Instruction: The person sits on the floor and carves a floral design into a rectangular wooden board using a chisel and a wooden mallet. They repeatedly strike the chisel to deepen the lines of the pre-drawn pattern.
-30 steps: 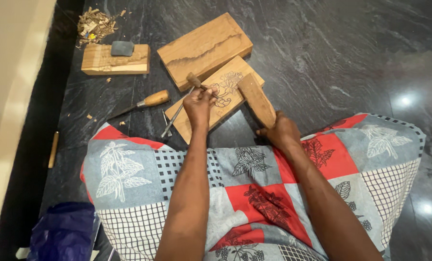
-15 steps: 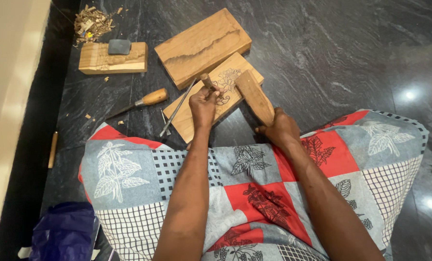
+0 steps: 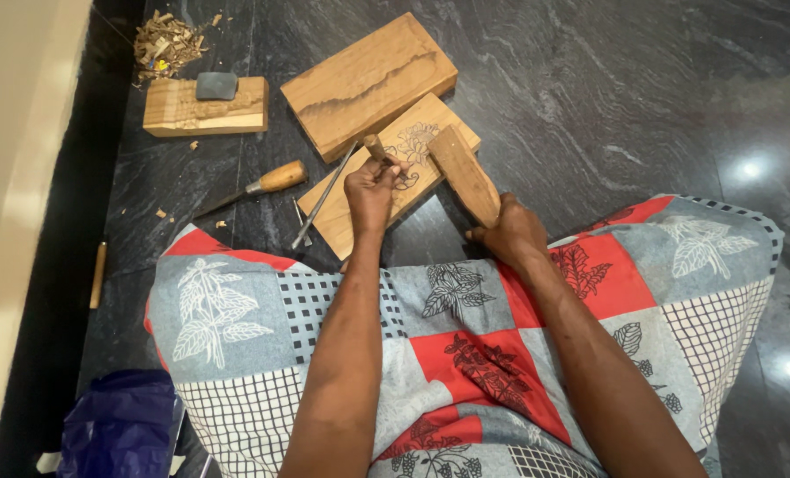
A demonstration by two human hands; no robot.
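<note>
A spare chisel point(image 3: 262, 185) is lying on the floor point(image 3: 590, 106) at left. The left hand point(image 3: 370, 188) is gripping what looks like a chisel handle point(image 3: 378, 150) over the carved board point(image 3: 395, 177), while the right hand point(image 3: 512, 232) is clasping a mallet point(image 3: 462, 173) resting on that board.

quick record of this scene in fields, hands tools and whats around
left hand: grips a chisel, tip on the carved board
right hand: holds a wooden mallet angled over the board
carved board: floral line pattern, on dark stone floor
plain plank: lies beyond the carved board
spare chisel: wooden handle, left of the board
small block: grey stone on top
wood chips: far left corner
lap: patchwork cloth
</note>
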